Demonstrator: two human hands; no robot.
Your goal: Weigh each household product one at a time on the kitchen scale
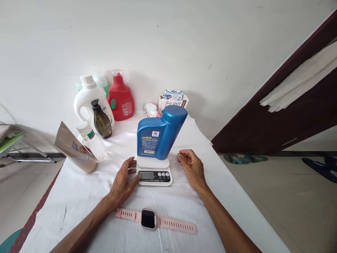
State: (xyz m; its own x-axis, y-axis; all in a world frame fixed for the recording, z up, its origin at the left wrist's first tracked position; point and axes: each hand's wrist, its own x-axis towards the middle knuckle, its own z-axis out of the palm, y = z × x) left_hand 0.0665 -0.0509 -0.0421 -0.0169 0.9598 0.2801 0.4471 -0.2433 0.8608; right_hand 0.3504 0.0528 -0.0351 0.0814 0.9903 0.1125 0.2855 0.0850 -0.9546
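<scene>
A blue plastic bottle [160,135] with a wide round screw cap stands on the platform of a white kitchen scale [155,182]. The scale's small display looks blank. At the scale's left side lies my left hand [122,183], its fingers apart and its thumb touching the front left corner by the display. My right hand [192,168] rests on the cloth to the right of the scale and bottle, loosely curved, with nothing in it. Nearer to me, a smartwatch [148,219] with a pink strap is laid out flat, its screen dark.
On the left stand a tilted beige tube [75,149], a clear bottle [96,142], a dark pump bottle [102,121], a white jug [91,96] and a red bottle [122,100]. Boxes [172,102] and a wipes pack [151,109] are behind. White cloth [231,207] covers the table.
</scene>
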